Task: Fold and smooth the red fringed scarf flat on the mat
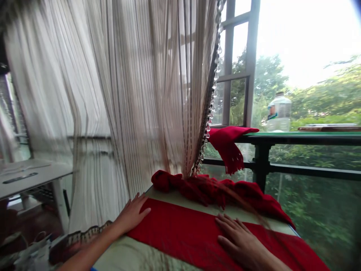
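A red cloth [175, 226], like a scarf, is spread in a long flat strip across a pale table [124, 252]. On its far left end lies my left hand [134, 214], flat with the fingers apart. My right hand [239, 237] rests open on the strip nearer the middle, palm down. Behind the strip, a crumpled pile of red cloth [203, 188] runs along the table's back edge. Another red scarf with a fringed end [229, 145] hangs over the railing. Some thin blurred strands cross the view in front of the cloth.
A sheer striped curtain [146, 94] with a beaded edge falls behind the table. A dark railing [262, 162] borders the right side, with a clear plastic bottle [279, 113] on its ledge. Another table [36, 171] stands at left, by an open window frame [251, 64] farther right.
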Action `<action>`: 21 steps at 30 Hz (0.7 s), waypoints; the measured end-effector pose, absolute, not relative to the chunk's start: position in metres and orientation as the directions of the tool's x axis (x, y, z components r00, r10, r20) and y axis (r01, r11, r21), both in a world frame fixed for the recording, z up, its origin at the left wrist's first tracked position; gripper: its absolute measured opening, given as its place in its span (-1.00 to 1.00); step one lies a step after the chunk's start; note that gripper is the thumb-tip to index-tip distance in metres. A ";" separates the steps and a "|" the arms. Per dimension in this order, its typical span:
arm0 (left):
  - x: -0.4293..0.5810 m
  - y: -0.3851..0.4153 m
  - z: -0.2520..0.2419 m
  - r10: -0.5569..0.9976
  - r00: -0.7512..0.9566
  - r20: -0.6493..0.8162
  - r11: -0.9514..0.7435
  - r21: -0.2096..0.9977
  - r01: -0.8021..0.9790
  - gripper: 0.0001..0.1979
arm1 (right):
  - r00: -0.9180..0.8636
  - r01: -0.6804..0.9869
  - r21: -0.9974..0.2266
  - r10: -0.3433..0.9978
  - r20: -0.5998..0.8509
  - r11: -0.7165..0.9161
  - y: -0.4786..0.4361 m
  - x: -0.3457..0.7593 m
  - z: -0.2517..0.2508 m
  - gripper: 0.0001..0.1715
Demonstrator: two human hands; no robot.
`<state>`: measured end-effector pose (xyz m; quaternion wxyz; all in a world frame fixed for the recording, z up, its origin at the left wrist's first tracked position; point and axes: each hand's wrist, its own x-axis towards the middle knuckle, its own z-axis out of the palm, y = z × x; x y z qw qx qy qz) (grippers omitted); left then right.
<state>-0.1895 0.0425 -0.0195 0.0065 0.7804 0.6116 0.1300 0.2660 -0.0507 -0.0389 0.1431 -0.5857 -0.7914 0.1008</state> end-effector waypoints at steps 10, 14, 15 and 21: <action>-0.089 -0.018 0.020 0.913 0.294 0.282 -0.348 0.165 0.923 -0.71 | -0.250 0.875 -0.404 0.964 0.094 0.267 -0.064 0.261 -0.016 -0.22; -0.057 -0.014 0.029 0.930 0.312 0.195 -0.342 0.143 0.929 -0.68 | -0.205 0.856 -0.450 0.967 0.154 0.253 -0.063 0.272 -0.010 -0.30; -0.051 -0.012 0.030 0.936 0.309 0.168 -0.332 0.129 0.935 -0.66 | -0.180 0.857 -0.457 0.969 0.168 0.238 -0.061 0.276 -0.010 -0.32; -0.029 -0.003 0.039 0.960 0.274 0.048 -0.276 0.031 0.961 -0.58 | -0.084 0.854 -0.487 0.972 0.218 0.182 -0.051 0.295 -0.018 -0.40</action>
